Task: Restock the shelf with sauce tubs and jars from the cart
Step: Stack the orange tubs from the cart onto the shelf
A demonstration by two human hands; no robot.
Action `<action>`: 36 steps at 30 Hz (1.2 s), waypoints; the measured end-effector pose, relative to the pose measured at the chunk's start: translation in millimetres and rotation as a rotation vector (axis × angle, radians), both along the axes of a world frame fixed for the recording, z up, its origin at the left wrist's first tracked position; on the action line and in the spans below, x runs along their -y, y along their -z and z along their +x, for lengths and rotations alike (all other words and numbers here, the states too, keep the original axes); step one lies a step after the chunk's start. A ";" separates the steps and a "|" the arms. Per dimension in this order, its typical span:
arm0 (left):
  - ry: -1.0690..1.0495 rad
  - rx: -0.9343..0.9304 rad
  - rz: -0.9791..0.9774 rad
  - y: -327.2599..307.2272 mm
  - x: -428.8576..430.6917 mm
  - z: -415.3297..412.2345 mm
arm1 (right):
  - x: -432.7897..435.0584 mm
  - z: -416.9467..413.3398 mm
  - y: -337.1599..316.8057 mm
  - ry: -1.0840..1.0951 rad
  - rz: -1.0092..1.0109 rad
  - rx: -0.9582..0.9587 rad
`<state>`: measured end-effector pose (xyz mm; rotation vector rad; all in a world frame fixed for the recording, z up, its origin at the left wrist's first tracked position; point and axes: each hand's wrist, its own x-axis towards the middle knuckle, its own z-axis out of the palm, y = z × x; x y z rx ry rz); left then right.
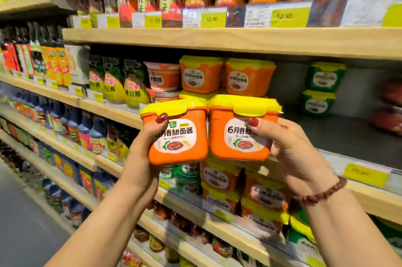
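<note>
The left tub (178, 136), orange with a yellow lid, is gripped by the left hand (150, 134), the thumb laid on its front just below the lid and the fingers hidden behind it. A matching right tub (239, 132) is gripped by the right hand (291, 149), thumb on the label and fingers curled round the far side; a bead bracelet (322, 194) is worn on that wrist. The two tubs are held just beside each other in front of the shelf (348, 136). At twelve o'clock from them, stacked orange tubs (248, 77) are seen on that shelf; at two o'clock, green tubs (324, 77) are stacked at the back, with bare grey board between. At ten o'clock, green-and-yellow pouches (134, 84) are lined up. At six o'clock, lower orange tubs (219, 177) are stocked on the level beneath.
</note>
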<state>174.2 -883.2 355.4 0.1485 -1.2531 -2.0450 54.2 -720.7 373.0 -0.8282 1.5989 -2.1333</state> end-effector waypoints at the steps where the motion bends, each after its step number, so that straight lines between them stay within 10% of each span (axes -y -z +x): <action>1: 0.013 -0.005 -0.001 -2.5 3.1 -6.7 | 1.1 -3.7 -3.8 0.021 0.013 0.000; 36: 0.434 -0.105 0.106 -27.6 95.1 -71.3 | 52.6 -65.2 -29.3 0.471 0.259 0.096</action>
